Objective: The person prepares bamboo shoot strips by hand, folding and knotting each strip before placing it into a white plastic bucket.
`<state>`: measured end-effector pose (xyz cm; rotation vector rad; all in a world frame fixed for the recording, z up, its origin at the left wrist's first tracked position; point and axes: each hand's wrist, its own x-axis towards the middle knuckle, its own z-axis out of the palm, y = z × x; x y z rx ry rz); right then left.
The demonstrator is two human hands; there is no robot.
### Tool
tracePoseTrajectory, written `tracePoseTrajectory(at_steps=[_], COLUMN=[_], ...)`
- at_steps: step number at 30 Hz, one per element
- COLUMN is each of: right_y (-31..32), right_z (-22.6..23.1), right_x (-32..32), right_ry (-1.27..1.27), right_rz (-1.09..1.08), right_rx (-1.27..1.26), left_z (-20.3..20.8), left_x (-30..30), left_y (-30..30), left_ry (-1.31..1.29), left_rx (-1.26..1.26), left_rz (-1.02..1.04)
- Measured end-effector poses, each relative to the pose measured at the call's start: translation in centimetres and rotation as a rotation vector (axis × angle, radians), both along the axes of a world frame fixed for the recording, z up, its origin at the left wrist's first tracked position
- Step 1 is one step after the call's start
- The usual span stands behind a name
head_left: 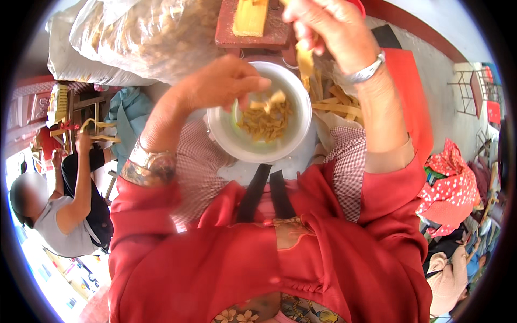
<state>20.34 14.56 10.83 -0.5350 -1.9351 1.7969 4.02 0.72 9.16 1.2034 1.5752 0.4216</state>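
My left hand (229, 83) is over the left rim of a white pot (214, 126), its thumb stretched out apart from the half-curled fingers. A pale piece of strip (276, 100), blurred, shows just below that thumb and apart from it. Inside the pot lies a heap of short yellowish-brown pieces (265, 123). Up at the far right, my right hand (328, 24) is closed on a yellowish strip (305, 62), which hangs down from the fingers. Its wrist wears a silver-coloured bracelet. Longer strips (342, 105) lie to the right of the pot.
A dark red stool (223, 32) with a yellow block (250, 19) stands beyond the pot. Large clear plastic bags (145, 40) of brownish material fill the far left. At left sits another person (64, 215) holding strips. Cloth heaps (449, 188) lie at right.
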Motion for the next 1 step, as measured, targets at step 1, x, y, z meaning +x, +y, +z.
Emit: tracePoseTrajectory(at_steps=[1], right_y=[-1.69], right_z=[0.43], right_x=[0.13], right_ry=[0.048], right_rz=[0.045], right_rx=[-0.009], left_z=[-0.4], left_x=[0.45], left_y=[-0.34], left_ry=[-0.073], left_rx=[-0.03], left_rz=[-0.021])
